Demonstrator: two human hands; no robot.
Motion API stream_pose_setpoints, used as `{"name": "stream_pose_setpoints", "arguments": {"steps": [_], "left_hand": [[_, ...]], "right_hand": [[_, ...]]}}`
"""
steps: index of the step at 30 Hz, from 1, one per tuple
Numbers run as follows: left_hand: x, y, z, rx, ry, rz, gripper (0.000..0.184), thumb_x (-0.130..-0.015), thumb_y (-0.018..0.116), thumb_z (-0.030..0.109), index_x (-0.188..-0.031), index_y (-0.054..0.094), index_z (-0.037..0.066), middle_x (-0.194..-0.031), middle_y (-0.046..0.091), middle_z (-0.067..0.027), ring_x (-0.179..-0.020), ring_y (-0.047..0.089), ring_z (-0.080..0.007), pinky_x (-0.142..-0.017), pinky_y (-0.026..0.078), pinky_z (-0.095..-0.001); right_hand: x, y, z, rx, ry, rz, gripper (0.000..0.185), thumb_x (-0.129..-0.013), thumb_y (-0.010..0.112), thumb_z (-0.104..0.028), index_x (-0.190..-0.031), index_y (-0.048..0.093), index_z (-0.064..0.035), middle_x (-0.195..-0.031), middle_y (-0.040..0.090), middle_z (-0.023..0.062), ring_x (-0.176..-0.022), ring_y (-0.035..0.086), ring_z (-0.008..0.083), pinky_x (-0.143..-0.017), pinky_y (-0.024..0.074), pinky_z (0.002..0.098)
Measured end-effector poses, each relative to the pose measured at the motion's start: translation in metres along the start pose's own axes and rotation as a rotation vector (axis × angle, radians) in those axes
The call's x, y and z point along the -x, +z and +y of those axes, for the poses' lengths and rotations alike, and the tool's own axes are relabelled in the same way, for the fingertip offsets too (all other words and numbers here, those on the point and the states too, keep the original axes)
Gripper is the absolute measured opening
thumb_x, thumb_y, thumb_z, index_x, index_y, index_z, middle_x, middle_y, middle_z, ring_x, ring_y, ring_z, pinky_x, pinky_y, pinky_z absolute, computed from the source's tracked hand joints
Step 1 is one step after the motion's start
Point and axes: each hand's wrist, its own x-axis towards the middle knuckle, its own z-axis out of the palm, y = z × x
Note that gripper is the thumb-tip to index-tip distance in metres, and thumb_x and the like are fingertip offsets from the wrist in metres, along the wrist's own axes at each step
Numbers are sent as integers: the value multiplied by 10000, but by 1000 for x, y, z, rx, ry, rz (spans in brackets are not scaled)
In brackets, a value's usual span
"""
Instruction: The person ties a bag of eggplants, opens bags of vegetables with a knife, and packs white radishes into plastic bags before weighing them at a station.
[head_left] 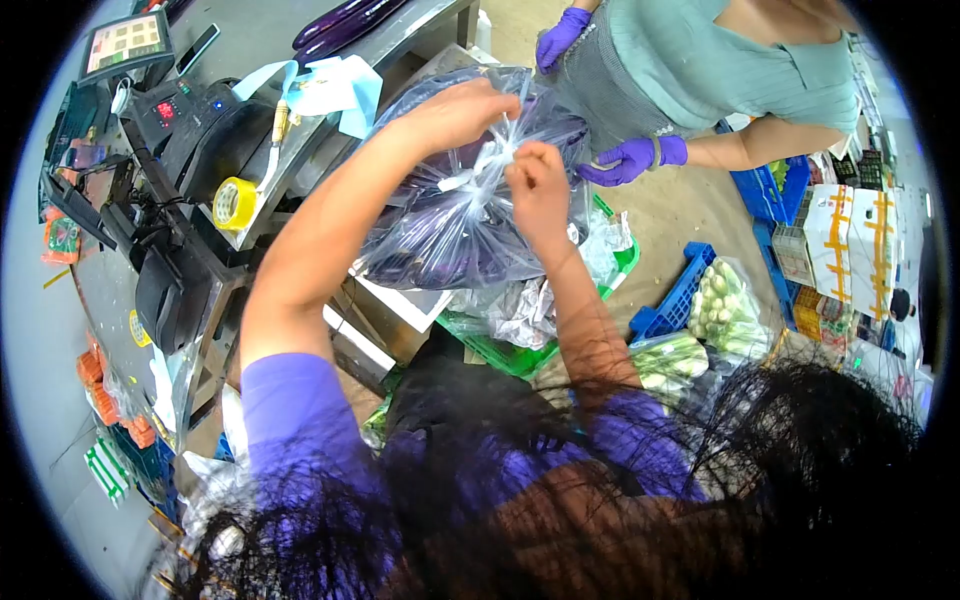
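A large clear plastic bag (440, 240) full of dark purple eggplants is in front of me, its top gathered and twisted into a knot. My left hand (465, 115), fingers closed, pinches the gathered plastic above the knot. Just right of the knot, my right hand (540, 185) is closed too, its fingers curled together against the plastic; what lies between them is mostly hidden. The bag bulges out below and around both hands.
A co-worker in purple gloves (630, 162) stands beyond the bag. Left is a metal table with yellow tape (235, 204), a knife (271, 160) and a scale (165, 110). A green crate (625, 260), blue crate (672, 300) and bagged vegetables (722, 305) lie lower right.
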Motion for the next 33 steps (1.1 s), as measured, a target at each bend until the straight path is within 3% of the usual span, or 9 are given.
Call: {"name": "stream_pose_setpoints", "arguments": {"steps": [3, 6, 10, 16, 19, 22, 28, 31, 33], "left_hand": [[12, -5, -8, -195, 192, -80, 139, -747, 518, 107, -873, 570, 86, -821, 521, -71, -829, 496, -262, -732, 424, -353], [15, 0, -10, -426, 397, -58, 142, -717, 505, 155, -834, 558, 95, -799, 511, -23, -841, 481, -212, -754, 417, -311], [-2, 4, -16, -464, 537, -75, 115, -732, 492, 175, -815, 543, 112, -789, 509, -9, -865, 478, -204, -765, 408, -319], [-11, 20, -38, -378, 648, -148, 144, -746, 486, 177, -867, 546, 127, -793, 525, -9, -876, 486, -215, -767, 406, -333], [-15, 22, -43, -392, 677, -80, 151, -741, 502, 168, -854, 591, 125, -743, 538, -10, -847, 505, -209, -728, 425, -312], [-16, 18, -41, -399, 692, -52, 149, -740, 504, 166, -858, 585, 130, -750, 542, -9, -846, 512, -211, -721, 435, -317], [-5, 18, -40, -325, 518, -122, 199, -763, 513, 165, -952, 553, 115, -847, 551, -35, -888, 504, -228, -791, 428, -351], [24, -6, -34, -216, 99, 46, 292, -784, 569, 180, -1067, 539, 116, -906, 569, -52, -907, 513, -250, -799, 435, -364], [55, -21, -48, -90, -83, 287, 464, -775, 632, 160, -1214, 481, 150, -966, 582, -83, -897, 544, -270, -810, 444, -359]], "right_hand": [[-15, -8, -2, -397, 287, -184, 121, -834, 539, -97, -829, 588, 13, -887, 572, 57, -759, 514, 110, -679, 407, 247], [-25, -12, -8, -454, 351, -281, 132, -846, 527, -101, -855, 592, 14, -840, 564, 45, -736, 511, 97, -672, 411, 242], [-15, -13, -1, -163, 164, -304, 129, -846, 526, -119, -835, 572, 1, -817, 578, 84, -718, 558, 195, -667, 434, 289], [16, -2, -5, 42, 137, -213, 90, -823, 507, -81, -808, 561, -11, -862, 587, 130, -767, 569, 331, -664, 450, 353], [23, 3, 3, 22, 147, -166, 74, -814, 516, -60, -797, 556, 0, -851, 592, 126, -733, 574, 306, -650, 449, 340], [26, 10, 6, -88, 181, -99, 60, -798, 530, -14, -778, 558, 34, -827, 589, 97, -697, 527, 157, -644, 420, 255], [31, 8, 2, -231, 251, -136, 64, -795, 546, -24, -803, 577, 31, -899, 594, 106, -764, 543, 168, -698, 430, 255], [46, -12, -27, 8, 43, -279, 75, -797, 562, -38, -840, 591, 17, -919, 597, 106, -800, 563, 184, -714, 445, 272], [78, -27, -41, -103, -113, -434, 97, -794, 582, -45, -876, 604, 2, -943, 597, 104, -827, 574, 189, -705, 457, 271]]}}
